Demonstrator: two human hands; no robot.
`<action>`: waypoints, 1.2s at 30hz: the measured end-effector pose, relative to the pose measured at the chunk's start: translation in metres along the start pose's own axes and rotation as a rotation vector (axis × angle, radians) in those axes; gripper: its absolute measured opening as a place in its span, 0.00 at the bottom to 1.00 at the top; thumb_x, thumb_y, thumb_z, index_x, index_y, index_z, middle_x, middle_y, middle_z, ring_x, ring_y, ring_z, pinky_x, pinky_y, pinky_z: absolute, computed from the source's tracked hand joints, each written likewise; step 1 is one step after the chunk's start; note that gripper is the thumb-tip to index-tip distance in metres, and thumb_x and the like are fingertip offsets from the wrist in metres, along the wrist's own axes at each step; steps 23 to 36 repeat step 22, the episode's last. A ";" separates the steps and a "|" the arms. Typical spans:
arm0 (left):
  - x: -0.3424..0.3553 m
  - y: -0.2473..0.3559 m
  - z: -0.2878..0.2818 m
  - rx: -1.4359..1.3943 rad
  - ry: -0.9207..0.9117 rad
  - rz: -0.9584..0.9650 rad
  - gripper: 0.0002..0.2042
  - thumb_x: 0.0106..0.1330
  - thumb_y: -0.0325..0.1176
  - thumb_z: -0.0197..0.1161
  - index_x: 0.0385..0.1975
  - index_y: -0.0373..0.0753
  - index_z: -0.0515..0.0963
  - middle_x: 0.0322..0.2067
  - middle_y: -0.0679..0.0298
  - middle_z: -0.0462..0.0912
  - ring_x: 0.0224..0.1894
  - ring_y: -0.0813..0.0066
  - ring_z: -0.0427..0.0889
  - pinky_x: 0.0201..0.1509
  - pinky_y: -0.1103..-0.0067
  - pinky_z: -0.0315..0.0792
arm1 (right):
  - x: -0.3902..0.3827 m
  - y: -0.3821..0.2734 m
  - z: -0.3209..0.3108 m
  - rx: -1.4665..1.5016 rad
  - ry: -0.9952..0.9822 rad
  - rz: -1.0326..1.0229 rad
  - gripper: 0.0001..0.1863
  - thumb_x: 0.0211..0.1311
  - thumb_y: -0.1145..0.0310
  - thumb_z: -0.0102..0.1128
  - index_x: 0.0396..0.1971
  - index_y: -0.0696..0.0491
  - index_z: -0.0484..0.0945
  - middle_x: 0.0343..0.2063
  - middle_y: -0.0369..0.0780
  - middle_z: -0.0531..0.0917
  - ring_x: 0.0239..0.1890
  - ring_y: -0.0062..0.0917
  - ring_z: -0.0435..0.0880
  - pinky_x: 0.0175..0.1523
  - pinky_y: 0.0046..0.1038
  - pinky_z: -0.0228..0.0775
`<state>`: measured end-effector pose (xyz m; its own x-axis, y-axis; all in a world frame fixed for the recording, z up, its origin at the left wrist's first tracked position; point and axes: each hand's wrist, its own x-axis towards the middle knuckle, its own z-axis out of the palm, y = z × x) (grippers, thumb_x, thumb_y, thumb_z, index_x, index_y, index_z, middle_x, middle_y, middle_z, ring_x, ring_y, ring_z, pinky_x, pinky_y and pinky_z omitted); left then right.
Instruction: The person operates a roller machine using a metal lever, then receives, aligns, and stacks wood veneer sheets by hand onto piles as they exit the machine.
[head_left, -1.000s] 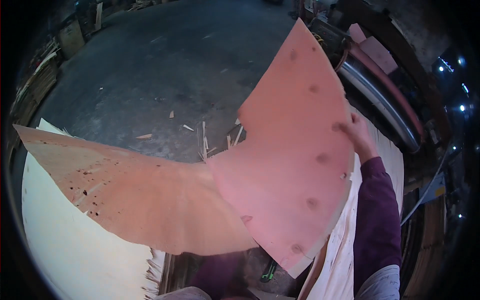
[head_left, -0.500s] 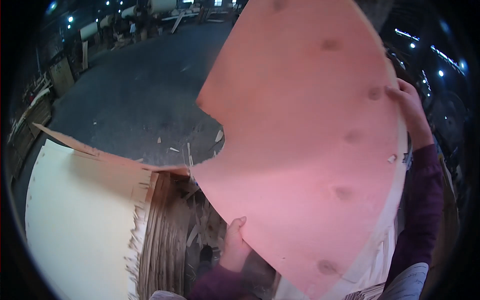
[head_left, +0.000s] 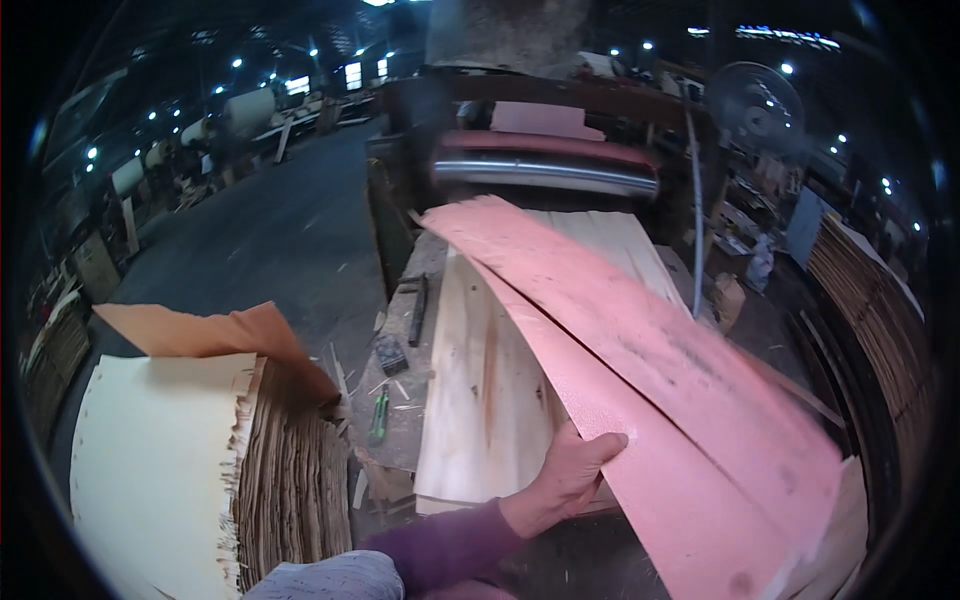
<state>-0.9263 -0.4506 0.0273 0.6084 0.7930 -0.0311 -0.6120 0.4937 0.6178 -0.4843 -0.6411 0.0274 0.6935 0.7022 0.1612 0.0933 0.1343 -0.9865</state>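
Note:
My left hand is closed on the near left edge of a pink-faced veneer sheet, thumb on top. The sheet slants from the rollers' front toward the lower right. A dark gap runs lengthwise through it; I cannot tell whether it is one split sheet or two overlapping ones. Below it, pale bare veneer sheets lie on a worktable. My right hand is not visible.
Behind the worktable stands a machine with a shiny metal roller. A green utility knife lies on the table's left side. At left is a tall veneer stack with an orange-brown sheet behind it. More stacked veneer stands at right.
The pink sheet has swung from upright before me to a low slant over the worktable. My view has turned right, bringing the roller machine in. My right hand has gone from sight.

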 end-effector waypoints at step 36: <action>0.148 0.190 -0.157 0.090 -0.085 0.001 0.19 0.58 0.33 0.59 0.49 0.30 0.72 0.42 0.53 0.81 0.45 0.60 0.82 0.51 0.65 0.80 | -0.129 0.104 0.221 0.792 0.126 -0.088 0.31 0.54 0.77 0.54 0.62 0.62 0.64 0.57 0.48 0.74 0.60 0.39 0.73 0.67 0.44 0.65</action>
